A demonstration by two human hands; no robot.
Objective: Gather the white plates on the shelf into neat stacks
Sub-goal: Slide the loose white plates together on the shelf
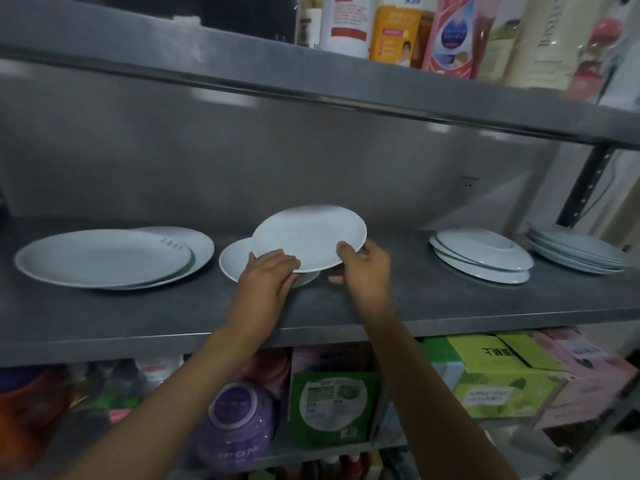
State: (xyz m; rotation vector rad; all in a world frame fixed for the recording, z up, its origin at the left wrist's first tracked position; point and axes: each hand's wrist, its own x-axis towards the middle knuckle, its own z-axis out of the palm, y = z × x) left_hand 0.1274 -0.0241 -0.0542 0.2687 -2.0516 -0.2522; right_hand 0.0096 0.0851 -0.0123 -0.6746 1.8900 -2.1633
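We are holding a round white ceramic plate (309, 236) in both hands, with our left hand (266, 278) curled over its near left rim and our right hand (363, 268) pinching its near right rim, thumb lying on top and the fingers tucked beneath; both grips are closed on that plate. The plate is tilting slightly, hanging just above a smaller white plate (235, 259) that is lying on the grey metal shelf (415, 306) and partly overlapping it from the right. To the left, well apart from our hands, two large white oval platters (104, 258) are sitting one on the other, the lower one peeking out behind to the right. To the right, a low pile of white plates with a deep centre (481, 259) is resting on the shelf, and beside it, at the far right near the dark upright post (585, 188), another stack of white plates (575, 252) is lying. Above us, bottles and cartons (394, 29) are standing on the upper shelf; below, green boxes (502, 386) and a purple bowl-shaped pack (239, 417) are sitting.
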